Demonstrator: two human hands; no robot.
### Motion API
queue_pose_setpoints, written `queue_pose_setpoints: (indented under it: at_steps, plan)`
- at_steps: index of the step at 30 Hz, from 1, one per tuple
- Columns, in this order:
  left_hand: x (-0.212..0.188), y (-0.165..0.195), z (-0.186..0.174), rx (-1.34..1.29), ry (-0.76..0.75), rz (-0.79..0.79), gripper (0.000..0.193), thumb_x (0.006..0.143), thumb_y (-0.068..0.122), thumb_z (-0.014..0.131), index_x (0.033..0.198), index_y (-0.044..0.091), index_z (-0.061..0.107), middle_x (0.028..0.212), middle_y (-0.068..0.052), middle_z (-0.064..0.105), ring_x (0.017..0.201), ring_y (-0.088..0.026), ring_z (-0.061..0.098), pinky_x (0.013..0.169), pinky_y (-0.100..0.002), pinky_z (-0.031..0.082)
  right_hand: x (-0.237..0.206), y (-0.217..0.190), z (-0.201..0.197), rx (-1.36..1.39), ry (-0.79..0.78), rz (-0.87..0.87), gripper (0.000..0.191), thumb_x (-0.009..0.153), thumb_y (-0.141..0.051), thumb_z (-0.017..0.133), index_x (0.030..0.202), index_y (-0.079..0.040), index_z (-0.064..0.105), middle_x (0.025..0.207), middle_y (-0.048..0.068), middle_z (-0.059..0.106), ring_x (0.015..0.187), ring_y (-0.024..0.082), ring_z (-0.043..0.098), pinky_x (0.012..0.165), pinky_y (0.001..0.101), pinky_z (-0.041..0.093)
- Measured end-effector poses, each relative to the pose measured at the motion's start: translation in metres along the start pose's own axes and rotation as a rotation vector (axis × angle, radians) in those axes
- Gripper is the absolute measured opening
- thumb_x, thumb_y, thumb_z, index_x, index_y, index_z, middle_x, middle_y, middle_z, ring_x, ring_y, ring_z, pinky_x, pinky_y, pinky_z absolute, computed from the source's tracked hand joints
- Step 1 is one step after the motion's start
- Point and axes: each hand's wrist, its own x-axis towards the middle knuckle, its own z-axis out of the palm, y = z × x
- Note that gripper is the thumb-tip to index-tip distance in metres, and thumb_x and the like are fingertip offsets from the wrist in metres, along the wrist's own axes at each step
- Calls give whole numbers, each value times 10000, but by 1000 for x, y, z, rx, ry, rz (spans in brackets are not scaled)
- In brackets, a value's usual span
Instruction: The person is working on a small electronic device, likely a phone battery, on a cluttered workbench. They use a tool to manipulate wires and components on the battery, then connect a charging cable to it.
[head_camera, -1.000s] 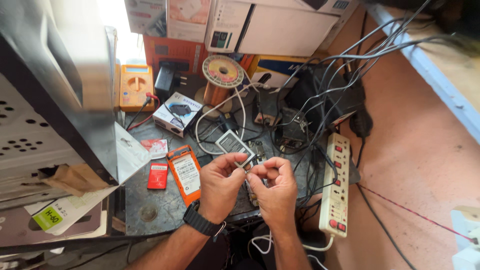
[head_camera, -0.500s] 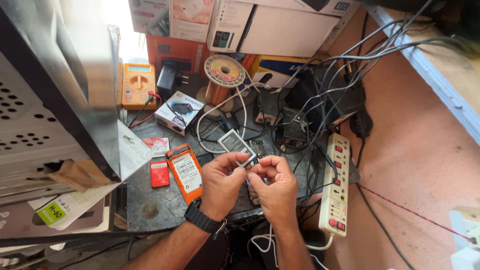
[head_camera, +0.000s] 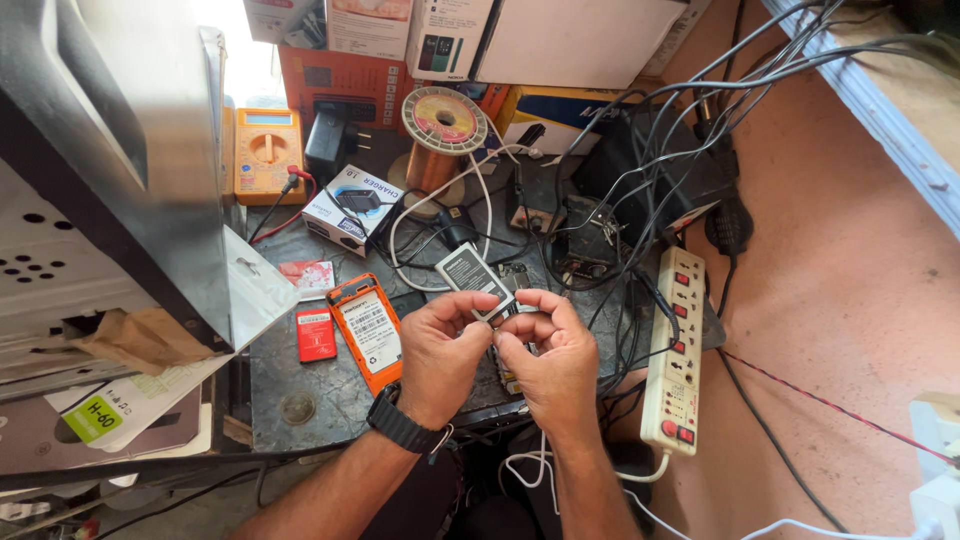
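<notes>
Cluttered dark workbench (head_camera: 300, 380), cables everywhere. Both hands sit together at its near edge: left hand (head_camera: 440, 355) pinches a grey phone battery (head_camera: 472, 275), right hand (head_camera: 550, 355) pinches a small part beside it, too small to identify. Hands barely shifted over the last second, fine work ongoing. Orange phone (head_camera: 365, 328) just left; power strip (head_camera: 675, 350) along right edge; wire spool (head_camera: 444, 120), yellow multimeter (head_camera: 266, 150) at far edge.

You get bright daylight from the top left, where the window (head_camera: 235, 70) is blown out to plain white. Warm light lies evenly over the bench (head_camera: 330, 390) and the floor (head_camera: 830, 300), and shadows are soft. Under your 2 hands it goes dark. The centre is sharp; the metal case (head_camera: 110, 170) at left looms large, slightly soft and stretched, and lines bend towards the corners.
</notes>
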Motion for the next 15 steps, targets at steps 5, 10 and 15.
queue_pose_setpoints:
  at_steps: [5, 10, 15]
  plan:
    - [-1, 1, 0, 23, -1, -15, 269, 809, -98, 630, 1040, -40, 754, 844, -57, 746, 718, -62, 653, 621, -201, 511, 0, -1, 0, -8, -6, 10, 505, 793, 119, 720, 1264, 42, 556, 874, 90, 742, 769, 86, 663, 691, 219, 524]
    - [0, 3, 0, 29, -7, -3, 264, 809, -101, 628, 1036, -45, 752, 847, -64, 747, 731, -68, 663, 638, -203, 525, 1, -3, 0, -1, -11, 12, 516, 792, 120, 720, 1259, 37, 516, 864, 101, 741, 755, 90, 663, 675, 221, 522]
    - [-1, 3, 0, -1, -23, 6, 265, 807, -105, 617, 1033, -49, 745, 864, -68, 752, 759, -77, 685, 670, -211, 552, 0, -5, 0, -16, -6, 24, 516, 795, 113, 722, 1249, 31, 490, 843, 106, 738, 732, 92, 656, 647, 225, 521]
